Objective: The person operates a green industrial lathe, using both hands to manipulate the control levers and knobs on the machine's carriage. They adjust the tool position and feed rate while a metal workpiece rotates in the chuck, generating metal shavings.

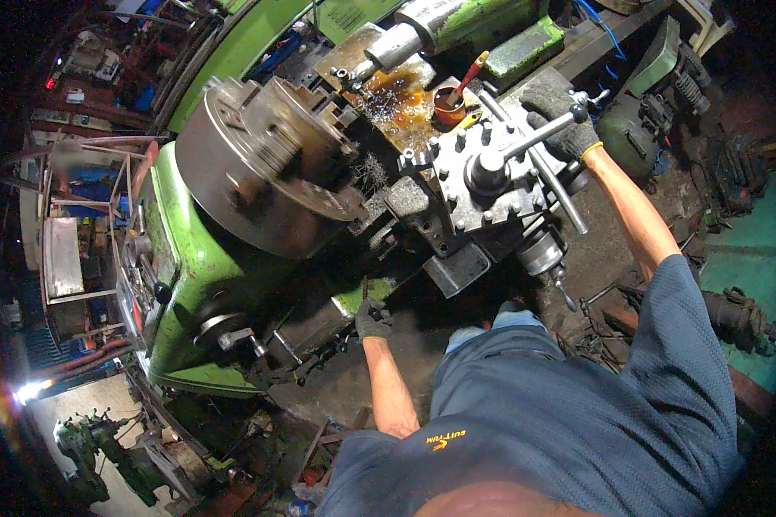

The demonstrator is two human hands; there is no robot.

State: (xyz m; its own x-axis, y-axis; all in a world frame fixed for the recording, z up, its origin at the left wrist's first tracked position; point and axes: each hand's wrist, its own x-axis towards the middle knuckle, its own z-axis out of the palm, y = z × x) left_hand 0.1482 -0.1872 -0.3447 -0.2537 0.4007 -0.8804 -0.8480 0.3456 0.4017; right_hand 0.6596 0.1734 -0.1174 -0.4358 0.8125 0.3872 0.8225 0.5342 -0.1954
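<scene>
I stand at a green metal lathe. Its big steel chuck [259, 164] looks blurred, with jaws facing right. My left hand [374, 320], in a dark glove, is closed low at the lathe front, below the chuck; what its fingers hold is hidden. My right hand [565, 129], gloved too, lies with fingers stretched out beside the square tool post [478, 185]. The tool post's clamping lever [535, 136] passes over that hand, its dark ball knob at the glove. A long steel bar [560, 194] slants alongside. A tool [409, 198] points from the post toward the chuck.
A red-brown pot [448, 105] with a brush [472, 73] stands on an oily plate [397, 90] strewn with chips. Behind is the tailstock [397, 45]. Wiry swarf [371, 172] hangs by the chuck. A crank handle [565, 289] juts toward me. Metal parts [733, 319] lie right.
</scene>
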